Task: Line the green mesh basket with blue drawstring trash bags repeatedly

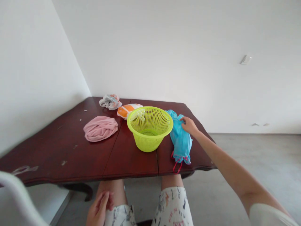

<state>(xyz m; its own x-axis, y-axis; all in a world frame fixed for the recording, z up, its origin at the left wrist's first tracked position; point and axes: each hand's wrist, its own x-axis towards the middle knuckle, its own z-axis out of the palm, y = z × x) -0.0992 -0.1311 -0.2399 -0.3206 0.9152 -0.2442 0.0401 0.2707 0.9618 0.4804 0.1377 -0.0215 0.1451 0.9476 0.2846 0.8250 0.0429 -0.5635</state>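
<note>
My right hand (pixel 189 125) reaches out to the right side of the table and pinches the upper part of a light blue cloth bag (pixel 180 138) with a red drawstring. The bag lies right of a lime green plastic basket (pixel 149 126), which looks empty. My left hand (pixel 100 208) rests on my left thigh below the table edge, fingers relaxed and holding nothing.
A dark red wooden table (pixel 70 150) stands in a white corner. On it lie a folded pink cloth (pixel 100 128), an orange and white item (pixel 127 110) behind the basket and a crumpled grey-white item (pixel 110 101) at the back. A white chair back (pixel 16 201) shows at lower left.
</note>
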